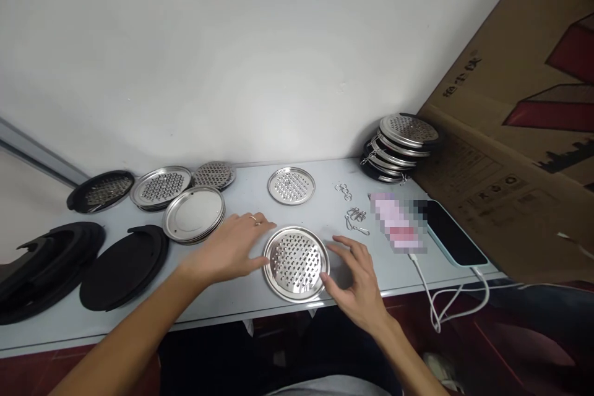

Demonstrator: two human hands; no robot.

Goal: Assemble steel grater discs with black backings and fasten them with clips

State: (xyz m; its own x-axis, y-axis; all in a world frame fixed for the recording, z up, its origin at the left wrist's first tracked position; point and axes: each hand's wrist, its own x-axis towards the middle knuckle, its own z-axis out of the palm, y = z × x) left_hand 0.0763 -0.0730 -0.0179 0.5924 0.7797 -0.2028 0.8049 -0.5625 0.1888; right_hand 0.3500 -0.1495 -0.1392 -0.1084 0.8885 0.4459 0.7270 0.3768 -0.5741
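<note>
A round metal grater disc (pixel 297 263) with rows of raised holes lies on the table in front of me. At its left, my left hand (pixel 234 242) is open, wearing a ring, with the thumb pointing at the disc's rim and the fingers stretched above it. My right hand (pixel 355 278) is open on the other side, fingers curved and apart. Its thumb tip is at the disc's right rim; whether it presses there I cannot tell. Another grater disc (pixel 291 186) lies flat farther back.
Plain metal discs (pixel 193 213) are stacked left, near black round lids (pixel 124 267) and further graters (pixel 163 187). Small metal clips (pixel 356 215) and rings (pixel 344 191) lie right. Behind them stands a stack of assembled discs (pixel 401 145). A cabled phone (pixel 455 232) lies beside a cardboard box (pixel 505 136).
</note>
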